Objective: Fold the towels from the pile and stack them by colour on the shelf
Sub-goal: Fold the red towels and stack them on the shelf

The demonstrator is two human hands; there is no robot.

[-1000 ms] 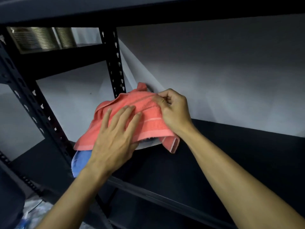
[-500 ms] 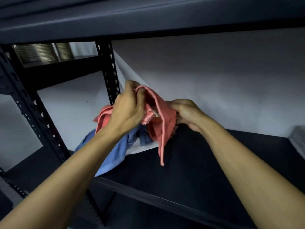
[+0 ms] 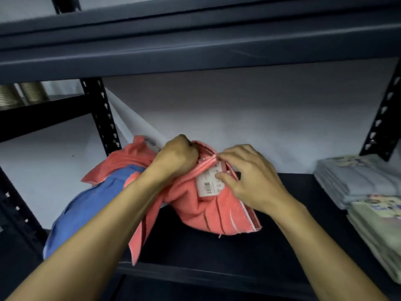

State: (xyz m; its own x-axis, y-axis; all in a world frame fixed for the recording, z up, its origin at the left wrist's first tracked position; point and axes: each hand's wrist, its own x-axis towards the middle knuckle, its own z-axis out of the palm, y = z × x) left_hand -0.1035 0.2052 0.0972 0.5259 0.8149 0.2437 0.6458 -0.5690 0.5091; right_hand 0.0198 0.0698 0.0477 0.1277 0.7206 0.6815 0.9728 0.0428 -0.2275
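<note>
The left hand (image 3: 175, 157) is clenched round a bunched top edge of the coral towel (image 3: 208, 209), lifting it off the pile so the cloth hangs free and can be spread for folding. At its three o'clock the right hand (image 3: 249, 181) pinches the same hem between thumb and forefinger, its thumb lying on the white paper tag (image 3: 208, 183) sewn there; working along the hem this way is likely a search for a corner to square the fold from. The towel's body sags to six o'clock of both hands, its lower end resting on the dark shelf board (image 3: 217, 253), while a loose strip trails down past the front lip.

The blue towel (image 3: 91, 205) lies crumpled at eight o'clock of the left hand, part of the unfolded pile and half under more coral cloth. Well apart, at three o'clock on the same board, folded pale blue towels (image 3: 355, 179) sit behind a folded pale green stack (image 3: 377, 231), colours kept separate as the task asks. I judge a coral stack has yet to be started.
</note>
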